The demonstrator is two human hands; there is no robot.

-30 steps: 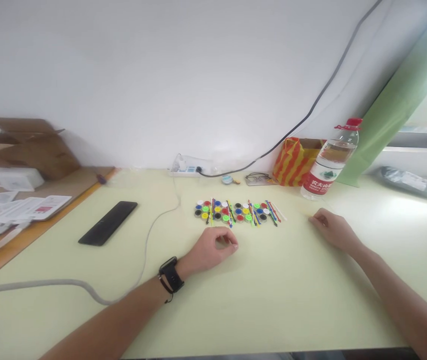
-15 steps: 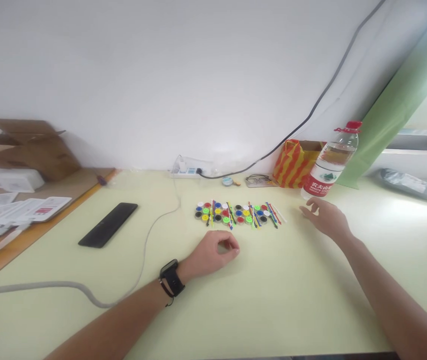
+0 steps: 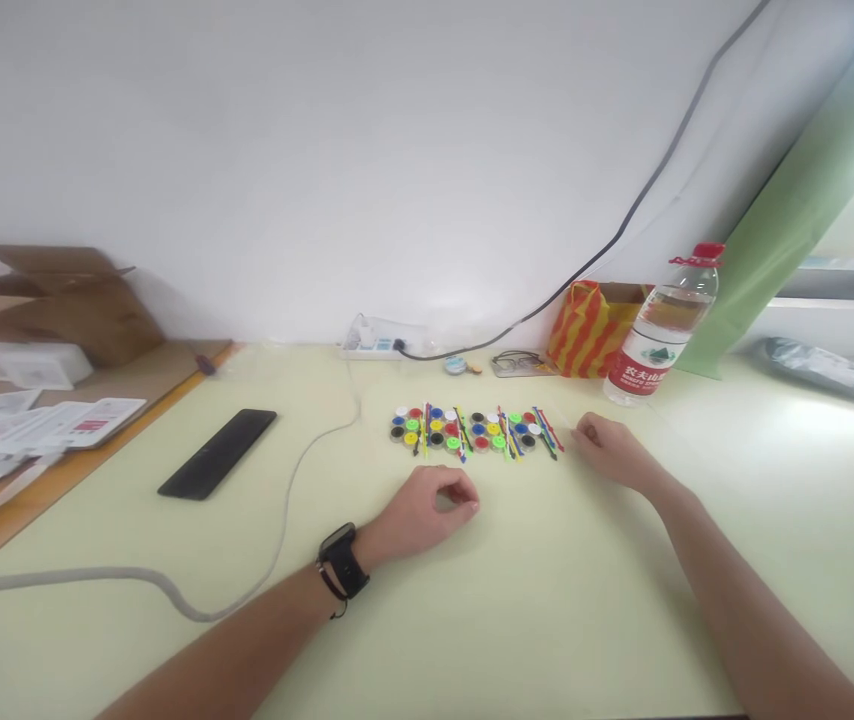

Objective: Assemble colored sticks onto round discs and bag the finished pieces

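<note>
My left hand (image 3: pixel 419 510) rests on the table just in front of the coloured pieces. Its thumb and fingers curl into a ring, with nothing visible in them. At the right end of the rows, my right hand (image 3: pixel 611 450) pinches what appears to be a thin white stick, mostly hidden by the fingers. Small round discs (image 3: pixel 480 428) in several colours lie in groups. Between and beside these groups lie thin coloured arrow-tipped sticks (image 3: pixel 548 432), the rightmost ones close to my right fingertips.
A large water bottle (image 3: pixel 641 365) stands behind my right hand, beside a striped bag (image 3: pixel 584 330). A black flat slab (image 3: pixel 218 453) and a grey cable (image 3: pixel 288 500) lie to the left. At the back are a power strip (image 3: pixel 371 350) and a pair of glasses (image 3: pixel 515 358).
My right hand has moved left and closer to the sticks, and its fingers have closed. The white stick at the right end no longer lies plainly visible. My left hand stays in place.
</note>
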